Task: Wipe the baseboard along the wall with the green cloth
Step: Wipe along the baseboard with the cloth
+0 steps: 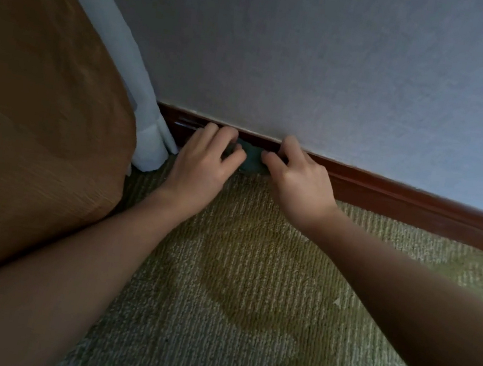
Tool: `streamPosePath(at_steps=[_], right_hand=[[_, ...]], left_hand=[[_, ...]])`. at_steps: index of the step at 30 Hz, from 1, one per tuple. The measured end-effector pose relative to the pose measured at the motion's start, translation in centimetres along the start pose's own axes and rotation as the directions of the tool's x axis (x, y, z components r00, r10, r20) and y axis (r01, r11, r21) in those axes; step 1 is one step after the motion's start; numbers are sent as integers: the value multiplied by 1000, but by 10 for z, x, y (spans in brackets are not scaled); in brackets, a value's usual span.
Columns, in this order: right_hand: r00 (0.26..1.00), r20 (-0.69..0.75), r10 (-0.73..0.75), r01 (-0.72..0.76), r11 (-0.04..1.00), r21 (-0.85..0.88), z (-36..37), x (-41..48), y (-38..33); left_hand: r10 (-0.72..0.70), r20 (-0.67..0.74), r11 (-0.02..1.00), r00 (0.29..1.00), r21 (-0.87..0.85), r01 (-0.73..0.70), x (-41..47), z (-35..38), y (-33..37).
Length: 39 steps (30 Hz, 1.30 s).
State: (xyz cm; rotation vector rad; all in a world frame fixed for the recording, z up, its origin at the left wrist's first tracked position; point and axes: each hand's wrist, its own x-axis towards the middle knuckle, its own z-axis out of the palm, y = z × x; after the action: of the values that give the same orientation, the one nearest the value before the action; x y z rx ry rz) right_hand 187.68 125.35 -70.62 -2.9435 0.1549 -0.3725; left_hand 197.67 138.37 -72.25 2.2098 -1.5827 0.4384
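Note:
A dark red-brown baseboard (404, 196) runs along the foot of the pale wall, from behind the curtain at left to the right edge. The green cloth (250, 156) is bunched against the baseboard, mostly covered by both hands. My left hand (205, 162) grips the cloth's left side with curled fingers, fingertips on the baseboard. My right hand (295, 178) holds the cloth's right side, thumb and fingers curled over it against the baseboard.
A brown curtain (33, 120) hangs at the left with a white sheer curtain (149, 144) behind it, reaching the floor beside my left hand. Patterned green carpet (248, 293) covers the floor. The textured wall (313, 68) rises above the baseboard.

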Motion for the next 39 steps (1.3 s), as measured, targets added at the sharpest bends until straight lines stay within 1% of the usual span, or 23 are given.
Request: streamPosePath(at_steps=[4, 6, 8, 10, 12, 13, 15, 19, 24, 25, 28, 30, 32, 34, 36, 37, 38, 39], right_hand=[[999, -42, 26, -26, 1000, -3, -3, -15, 15], [999, -40, 31, -31, 999, 9, -3, -19, 18], [998, -38, 57, -55, 997, 46, -3, -16, 15], [997, -29, 67, -65, 995, 79, -1, -4, 4], [998, -3, 64, -64, 993, 96, 3, 9, -10], [998, 6, 69, -69, 992, 107, 5, 13, -15], [997, -9, 73, -71, 989, 128, 7, 18, -20], [997, -67, 49, -39, 989, 145, 9, 22, -24], [999, -36, 30, -24, 989, 146, 9, 27, -25], [999, -23, 29, -26, 990, 141, 9, 23, -20], [999, 12, 41, -42, 992, 115, 3, 10, -7], [998, 35, 54, -58, 993, 102, 1, 10, -8], [995, 66, 81, -86, 993, 79, 1, 20, -18], [994, 78, 75, -80, 995, 53, 4, 32, -30], [995, 80, 62, -67, 996, 53, 2, 35, -35], [996, 63, 58, -62, 996, 58, 1, 33, -33], [998, 35, 52, -54, 997, 59, 1, 27, -28], [999, 20, 43, -44, 998, 52, 1, 22, -22]], left_hand=[[67, 1, 998, 998, 3, -67, 5, 9, 7], [46, 2, 999, 999, -11, -46, 4, 12, 9], [-14, -13, 1000, 1000, -28, 14, -1, 12, 5], [-124, -53, 992, 991, -42, 121, -9, 10, 0], [-270, -103, 962, 957, -76, 263, -14, 6, -3], [-321, -126, 946, 939, -92, 312, -15, 4, -3], [-372, -171, 927, 912, -104, 359, -15, 1, -2], [-395, -235, 919, 888, -96, 383, -11, -1, -6], [-411, -241, 912, 880, -121, 392, -9, 5, -6], [-395, -229, 918, 890, -126, 375, -9, 8, -4], [-290, -177, 956, 941, -105, 275, -8, 12, 2], [-271, -161, 962, 949, -80, 261, -9, 11, 0], [-343, -161, 939, 925, -74, 335, -14, 8, -4], [-464, -178, 886, 868, -104, 453, -19, 7, -6], [-528, -182, 849, 830, -147, 508, -18, 10, -4], [-520, -178, 853, 835, -155, 498, -17, 11, -3], [-479, -167, 877, 862, -146, 459, -17, 11, -4], [-406, -150, 912, 901, -121, 391, -17, 12, -6]])
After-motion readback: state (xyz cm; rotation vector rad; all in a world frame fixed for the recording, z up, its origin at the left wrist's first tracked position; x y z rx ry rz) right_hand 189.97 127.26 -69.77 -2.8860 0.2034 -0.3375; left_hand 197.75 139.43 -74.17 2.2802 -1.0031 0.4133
